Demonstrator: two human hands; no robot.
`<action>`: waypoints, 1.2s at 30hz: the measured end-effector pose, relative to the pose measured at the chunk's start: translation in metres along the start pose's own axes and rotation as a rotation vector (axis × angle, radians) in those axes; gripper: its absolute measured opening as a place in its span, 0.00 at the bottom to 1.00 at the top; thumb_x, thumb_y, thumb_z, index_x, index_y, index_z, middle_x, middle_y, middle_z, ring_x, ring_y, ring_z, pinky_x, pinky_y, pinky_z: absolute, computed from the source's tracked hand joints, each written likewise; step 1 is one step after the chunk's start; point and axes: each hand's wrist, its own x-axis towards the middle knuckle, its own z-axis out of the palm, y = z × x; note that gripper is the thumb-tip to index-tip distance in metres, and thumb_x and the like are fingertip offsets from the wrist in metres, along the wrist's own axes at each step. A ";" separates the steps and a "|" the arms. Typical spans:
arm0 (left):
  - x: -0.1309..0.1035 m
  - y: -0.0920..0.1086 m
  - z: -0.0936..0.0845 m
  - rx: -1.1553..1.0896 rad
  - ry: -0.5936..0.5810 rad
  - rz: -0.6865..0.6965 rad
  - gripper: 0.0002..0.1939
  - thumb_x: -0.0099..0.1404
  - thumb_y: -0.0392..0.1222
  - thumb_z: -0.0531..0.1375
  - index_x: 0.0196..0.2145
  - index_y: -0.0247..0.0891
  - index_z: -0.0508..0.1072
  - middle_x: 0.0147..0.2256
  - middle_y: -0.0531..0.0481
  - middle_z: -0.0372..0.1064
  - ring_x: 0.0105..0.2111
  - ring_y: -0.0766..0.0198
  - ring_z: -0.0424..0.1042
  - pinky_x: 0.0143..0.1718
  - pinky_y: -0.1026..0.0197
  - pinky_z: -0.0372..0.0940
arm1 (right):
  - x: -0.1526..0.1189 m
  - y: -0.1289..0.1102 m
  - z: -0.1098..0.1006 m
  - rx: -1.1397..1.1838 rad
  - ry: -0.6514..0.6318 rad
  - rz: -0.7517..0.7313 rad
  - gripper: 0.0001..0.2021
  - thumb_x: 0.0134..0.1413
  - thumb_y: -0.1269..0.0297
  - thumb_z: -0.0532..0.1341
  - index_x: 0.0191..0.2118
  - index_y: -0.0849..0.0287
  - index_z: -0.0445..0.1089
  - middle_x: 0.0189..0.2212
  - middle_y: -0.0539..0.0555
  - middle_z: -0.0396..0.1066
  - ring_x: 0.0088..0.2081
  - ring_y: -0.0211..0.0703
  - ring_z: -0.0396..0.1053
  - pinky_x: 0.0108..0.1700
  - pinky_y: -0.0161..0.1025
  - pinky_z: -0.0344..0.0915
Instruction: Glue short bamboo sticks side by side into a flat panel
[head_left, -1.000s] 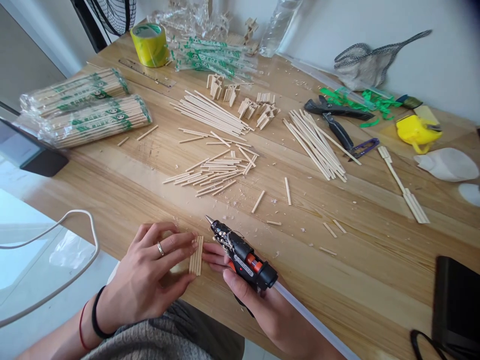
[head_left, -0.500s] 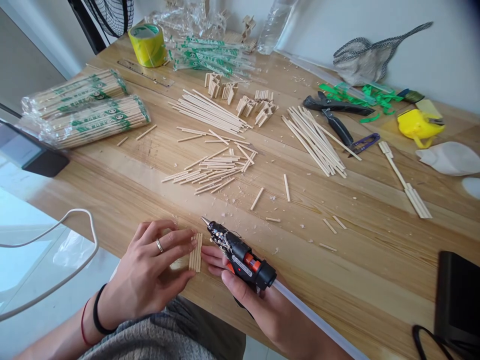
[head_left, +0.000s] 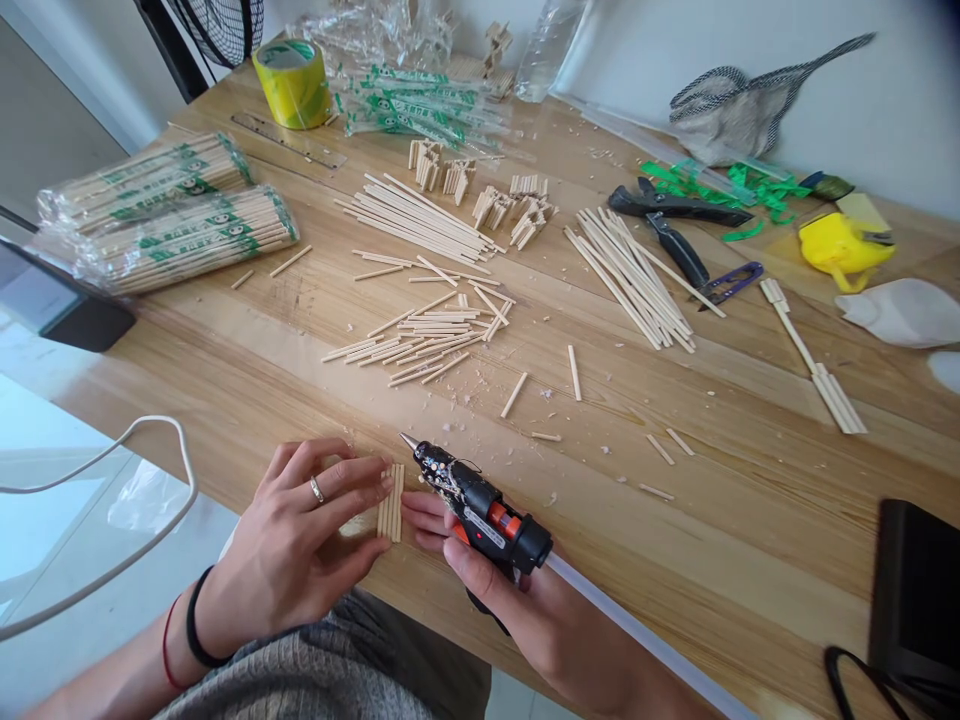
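Near the table's front edge lies a row of short wooden sticks (head_left: 391, 505), set side by side. My left hand (head_left: 304, 535) grips this row, with fingertips at its far end and the thumb at its near end. A black hot glue gun (head_left: 480, 510) rests in my right hand (head_left: 517, 610), its metal nozzle pointing up and left, beyond the row. A translucent glue stick (head_left: 637, 630) runs out of its back end. Fingertips of my right hand reach the row's right side. The gun hides part of the right hand's grip.
Loose cut sticks (head_left: 427, 340) and longer sticks (head_left: 630, 280) lie across the table. Behind them are small glued stick pieces (head_left: 491, 210), wrapped bundles (head_left: 187, 240), yellow tape (head_left: 292, 85) and black cutters (head_left: 679, 250). At right sit a joined stick piece (head_left: 814, 360) and a black box (head_left: 915, 590).
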 end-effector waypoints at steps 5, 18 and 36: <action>0.000 0.000 -0.001 0.002 -0.003 0.006 0.16 0.70 0.40 0.66 0.55 0.41 0.75 0.57 0.46 0.78 0.56 0.46 0.66 0.55 0.44 0.60 | 0.003 -0.003 0.001 0.075 -0.024 -0.013 0.21 0.71 0.48 0.60 0.61 0.54 0.72 0.63 0.62 0.73 0.63 0.57 0.72 0.67 0.54 0.68; 0.000 0.000 0.001 0.028 0.004 -0.004 0.16 0.70 0.41 0.66 0.54 0.43 0.75 0.57 0.45 0.76 0.57 0.47 0.67 0.55 0.45 0.61 | 0.003 -0.002 0.002 0.059 0.013 -0.035 0.21 0.70 0.47 0.61 0.59 0.55 0.73 0.60 0.61 0.75 0.61 0.56 0.74 0.66 0.53 0.69; -0.001 -0.002 0.000 0.052 -0.007 0.009 0.16 0.70 0.43 0.67 0.54 0.42 0.75 0.58 0.44 0.75 0.56 0.47 0.68 0.54 0.45 0.62 | 0.008 -0.003 -0.005 0.101 -0.055 -0.071 0.21 0.71 0.47 0.60 0.58 0.55 0.73 0.59 0.60 0.75 0.60 0.54 0.74 0.65 0.53 0.69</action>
